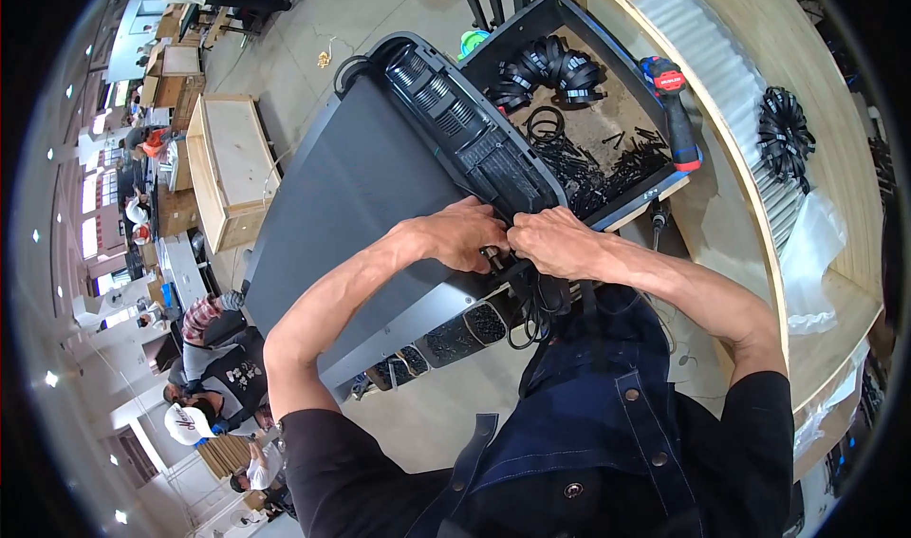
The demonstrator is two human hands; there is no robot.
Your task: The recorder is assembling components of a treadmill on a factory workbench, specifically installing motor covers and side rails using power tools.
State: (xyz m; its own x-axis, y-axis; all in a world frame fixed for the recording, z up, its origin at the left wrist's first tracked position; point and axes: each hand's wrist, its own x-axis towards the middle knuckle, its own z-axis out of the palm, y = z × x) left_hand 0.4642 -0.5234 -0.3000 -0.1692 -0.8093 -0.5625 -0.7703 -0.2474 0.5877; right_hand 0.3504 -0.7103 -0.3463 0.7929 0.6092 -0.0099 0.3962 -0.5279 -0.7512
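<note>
A dark grey machine like a treadmill, with a flat black belt (365, 168), lies in front of me. Along its far right end runs a black plastic housing (441, 92), its inside exposed. My left hand (462, 235) and my right hand (552, 243) meet at the near corner of that housing. Both have curled, closed fingers, almost touching each other. Between the fingertips a small dark part shows, too covered to name. Just below my hands hang looped black cables (533, 318), in front of my dark blue apron (588, 396).
Right of the housing, an open-topped box (622, 120) holds coiled black cables (560, 68) and many black screws (598, 173). A red-and-black power driver (672, 111) rests on its edge. A curved wooden rack (759, 206) stands beyond. Other people work at the far left.
</note>
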